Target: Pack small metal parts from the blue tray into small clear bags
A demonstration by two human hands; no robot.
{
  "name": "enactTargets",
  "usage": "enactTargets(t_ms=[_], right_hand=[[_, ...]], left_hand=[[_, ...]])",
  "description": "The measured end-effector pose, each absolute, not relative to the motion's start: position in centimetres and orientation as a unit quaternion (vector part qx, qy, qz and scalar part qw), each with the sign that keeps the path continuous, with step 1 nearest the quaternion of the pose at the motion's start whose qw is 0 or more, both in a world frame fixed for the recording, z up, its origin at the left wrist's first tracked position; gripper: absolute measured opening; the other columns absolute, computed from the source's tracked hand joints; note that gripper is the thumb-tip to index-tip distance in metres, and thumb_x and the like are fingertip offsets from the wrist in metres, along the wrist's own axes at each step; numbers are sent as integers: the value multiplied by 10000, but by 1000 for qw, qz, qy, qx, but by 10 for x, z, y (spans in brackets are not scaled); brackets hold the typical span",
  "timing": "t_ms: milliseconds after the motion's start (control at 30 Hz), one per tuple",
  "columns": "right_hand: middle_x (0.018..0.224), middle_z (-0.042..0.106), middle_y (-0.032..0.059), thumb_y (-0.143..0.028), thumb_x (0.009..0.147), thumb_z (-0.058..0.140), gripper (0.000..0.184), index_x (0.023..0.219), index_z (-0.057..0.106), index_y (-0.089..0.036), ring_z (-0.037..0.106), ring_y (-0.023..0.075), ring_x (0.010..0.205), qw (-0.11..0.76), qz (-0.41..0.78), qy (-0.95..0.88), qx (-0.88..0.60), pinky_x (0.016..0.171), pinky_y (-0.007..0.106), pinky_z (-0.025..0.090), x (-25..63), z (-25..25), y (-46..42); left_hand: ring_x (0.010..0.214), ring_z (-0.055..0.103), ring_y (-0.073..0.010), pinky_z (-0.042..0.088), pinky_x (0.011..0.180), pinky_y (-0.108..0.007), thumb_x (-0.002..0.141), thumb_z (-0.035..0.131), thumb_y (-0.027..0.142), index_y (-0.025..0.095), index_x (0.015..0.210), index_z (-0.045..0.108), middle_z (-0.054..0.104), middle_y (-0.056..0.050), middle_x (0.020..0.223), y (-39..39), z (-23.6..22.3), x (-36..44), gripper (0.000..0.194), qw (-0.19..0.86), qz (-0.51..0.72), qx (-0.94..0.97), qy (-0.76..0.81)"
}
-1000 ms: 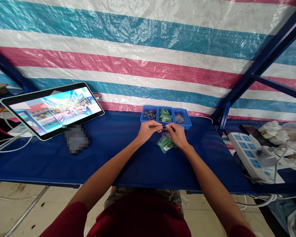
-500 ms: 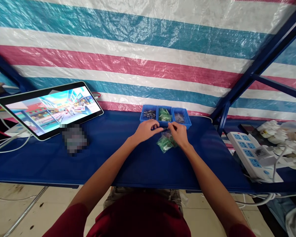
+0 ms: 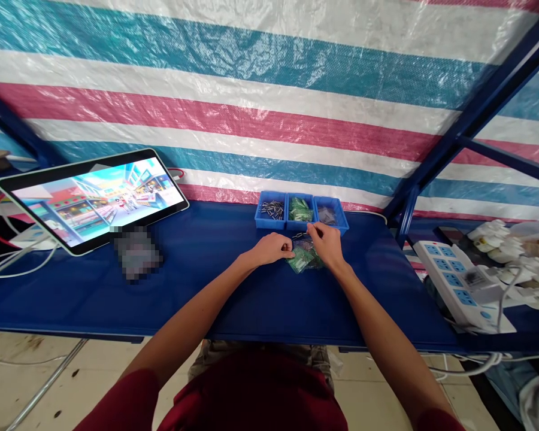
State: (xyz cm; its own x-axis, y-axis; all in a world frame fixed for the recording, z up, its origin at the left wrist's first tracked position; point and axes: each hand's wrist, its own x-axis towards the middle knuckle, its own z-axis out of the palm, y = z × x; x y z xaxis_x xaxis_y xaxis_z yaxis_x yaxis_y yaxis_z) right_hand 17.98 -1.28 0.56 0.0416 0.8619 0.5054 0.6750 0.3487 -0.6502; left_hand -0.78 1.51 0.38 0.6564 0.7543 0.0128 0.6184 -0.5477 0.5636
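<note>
My left hand [image 3: 270, 249] is closed, with its fingertips at the left edge of the green packets [image 3: 302, 258], which lie in a small heap with clear bags on the table. Just beyond the heap, my right hand [image 3: 326, 244] pinches thumb and forefinger together; whatever is between them is too small to make out. Small dark pin-like pieces [image 3: 299, 235] lie by its fingertips. Behind the hands stand three joined blue bins: the left bin [image 3: 270, 224] has dark metal pins, the middle bin [image 3: 300, 225] green packets, the right bin [image 3: 341, 214] small clear bags.
A tablet [image 3: 103, 197] leans at the left of the blue table [image 3: 251, 305], with a blurred-out object [image 3: 138, 254] before it. To the right lie a white power strip [image 3: 451, 281] and several white bottles [image 3: 498, 236]. A striped tarp [image 3: 269, 114] hangs behind.
My left hand has come down and nearer, from beside the right fingertips to the green packets' left edge. My right hand stays nearly in place. The dark pieces show more clearly.
</note>
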Motion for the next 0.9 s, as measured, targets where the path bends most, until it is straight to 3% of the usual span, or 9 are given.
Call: enactTargets(t_ms=[133,267,533,700,767,900], right_hand=[[509,504,-5,-471,916,422,443,619,594,-190,446,137,496,449,101,-690,-559,551,269,325,180,4,-12],[500,484,-11,-446,914,437,423,618,594,-188,440,136,491,443,106,-691,-561,553,271,321,180,5,-12],[514,518,1,-453,917,433,432,622,608,-189,474,148,503,440,108,-694,-560,552,274,338,181,3,-12],[526,544,9,-451,913,440,422,636,616,-187,487,151,512,445,108,-693,-558,558,275,364,179,6,-13],[596,587,22,-431,908,458,370,709,644,-180,508,151,545,451,120,-697,-545,572,274,394,179,9,-14],[989,639,85,-322,900,461,301,1103,642,-193,580,167,714,483,169,-724,-462,597,284,475,180,12,-17]], left_hand=[[659,593,-173,337,569,-257,831,573,458,192,789,626,659,-16,724,13,5,-7,274,229,184,864,408],[646,588,-192,322,543,-260,714,654,597,187,805,625,655,-27,706,10,9,-6,421,226,142,867,421],[622,581,-170,330,529,-238,646,740,484,191,777,615,648,-9,683,19,2,-11,344,269,166,847,427],[612,554,-142,391,575,-245,746,659,449,172,715,563,591,4,653,21,5,-12,295,335,287,816,374],[562,519,-120,396,564,-240,765,649,458,174,736,548,547,26,605,20,7,-11,303,367,337,788,362],[493,500,-103,404,516,-228,749,680,482,183,816,530,527,48,571,20,10,-9,341,424,411,722,360]])
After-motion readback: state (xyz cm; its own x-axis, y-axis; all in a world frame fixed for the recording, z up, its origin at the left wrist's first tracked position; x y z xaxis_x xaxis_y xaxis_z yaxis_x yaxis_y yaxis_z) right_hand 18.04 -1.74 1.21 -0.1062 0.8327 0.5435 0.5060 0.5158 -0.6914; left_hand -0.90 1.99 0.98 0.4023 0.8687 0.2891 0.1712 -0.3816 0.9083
